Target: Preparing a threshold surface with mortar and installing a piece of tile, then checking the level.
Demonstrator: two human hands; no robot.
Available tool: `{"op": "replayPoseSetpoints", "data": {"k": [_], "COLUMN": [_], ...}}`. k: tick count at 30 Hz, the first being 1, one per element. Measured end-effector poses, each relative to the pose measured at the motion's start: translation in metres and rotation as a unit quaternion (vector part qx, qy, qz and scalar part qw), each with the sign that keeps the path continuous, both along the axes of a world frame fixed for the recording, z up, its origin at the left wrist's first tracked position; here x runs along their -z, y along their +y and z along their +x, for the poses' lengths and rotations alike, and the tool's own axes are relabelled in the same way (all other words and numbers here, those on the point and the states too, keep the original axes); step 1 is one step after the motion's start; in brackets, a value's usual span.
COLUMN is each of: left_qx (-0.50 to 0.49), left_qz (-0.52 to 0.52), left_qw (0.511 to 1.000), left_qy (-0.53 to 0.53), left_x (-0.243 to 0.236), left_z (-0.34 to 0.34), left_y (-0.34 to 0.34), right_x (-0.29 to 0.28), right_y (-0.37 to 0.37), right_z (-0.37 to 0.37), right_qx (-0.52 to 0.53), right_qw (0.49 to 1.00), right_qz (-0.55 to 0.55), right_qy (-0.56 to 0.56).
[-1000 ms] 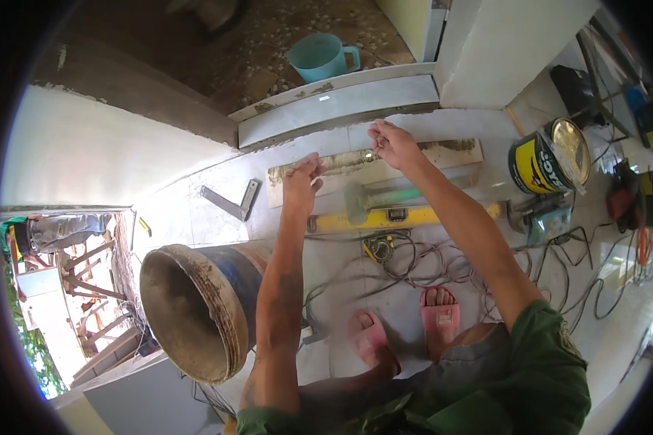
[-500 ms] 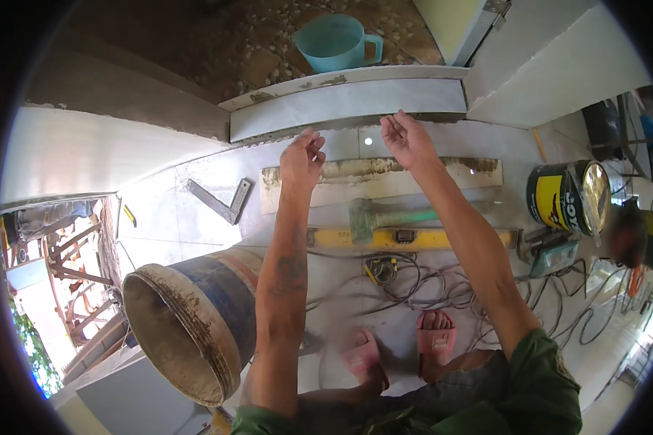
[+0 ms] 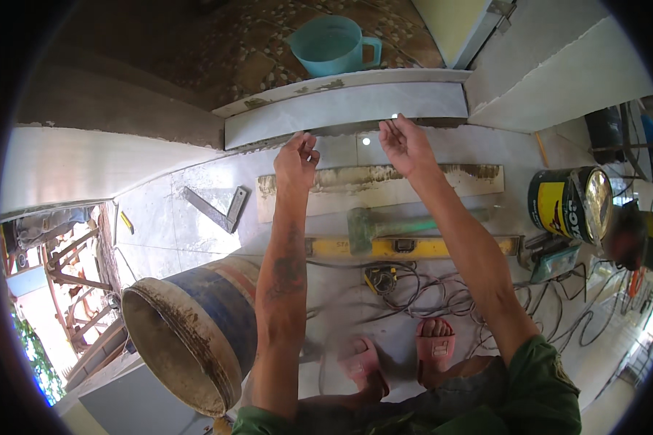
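A long, pale tile strip [image 3: 345,105] lies across the doorway, its near edge above a dark gap. My left hand [image 3: 295,161] is closed at that edge, left of the middle, with curled fingers. Farther right, my right hand [image 3: 406,145] also has its fingers drawn together, the tips against the strip's near edge. What either hand pinches, if anything, is too small to make out. Between me and the strip, a second pale board or tile [image 3: 312,199] with dried mortar along its far side lies on the floor under my arms.
A mallet [image 3: 360,230] with a green handle rests by a yellow spirit level [image 3: 442,246]. Nearby are a tape measure [image 3: 379,278], tangled cables [image 3: 442,290], a metal square [image 3: 214,212], a mortar-crusted bucket [image 3: 218,290], and a black-and-yellow tub [image 3: 559,203]. A turquoise jug [image 3: 326,51] stands beyond the doorway.
The view has shifted slightly. Both hands stay at the strip's near edge with fingers curled; the strip's left end appears slightly nearer to me.
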State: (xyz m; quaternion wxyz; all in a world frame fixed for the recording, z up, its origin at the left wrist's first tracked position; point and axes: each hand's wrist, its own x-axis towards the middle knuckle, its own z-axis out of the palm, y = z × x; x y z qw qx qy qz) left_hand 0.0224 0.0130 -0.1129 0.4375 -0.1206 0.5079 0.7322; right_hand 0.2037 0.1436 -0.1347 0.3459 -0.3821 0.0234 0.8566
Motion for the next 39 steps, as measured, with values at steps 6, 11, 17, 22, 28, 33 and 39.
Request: {"op": "replayPoseSetpoints", "data": {"k": [6,11,17,22,28,33,39], "left_qx": [-0.05,0.018,0.008,0.006,0.056,0.07,0.059], "left_qz": [-0.011,0.095,0.108,0.034,0.045,0.052,0.017], "left_qw": [0.998,0.995,0.986,0.997,0.989,0.987,0.986], "left_qy": [-0.02,0.037,0.128,0.075,0.132,0.135,0.152], "left_x": [0.0,0.036,0.075,0.032,0.064,0.085,0.084], "left_z": [-0.004,0.0,-0.028,0.002,-0.029,-0.012,0.018], "left_y": [0.007,0.004,-0.031,0.001,-0.013,0.011,0.034], "right_x": [-0.001,0.024,0.019,0.012,0.011,0.05,0.09], "right_y": [0.003,0.012,-0.016,0.0,-0.001,0.017,0.038], "right_z": [-0.008,0.006,-0.023,-0.003,-0.015,0.004,0.023], "right_qx": [0.03,0.028,0.027,0.033,-0.002,-0.017,-0.022], "right_qw": [0.999,0.999,0.993,0.999,0.999,0.984,0.962], "right_qz": [-0.023,-0.009,0.105,0.005,0.036,0.146,0.215], "right_qy": [-0.033,0.033,-0.035,-0.015,0.003,-0.105,-0.169]}}
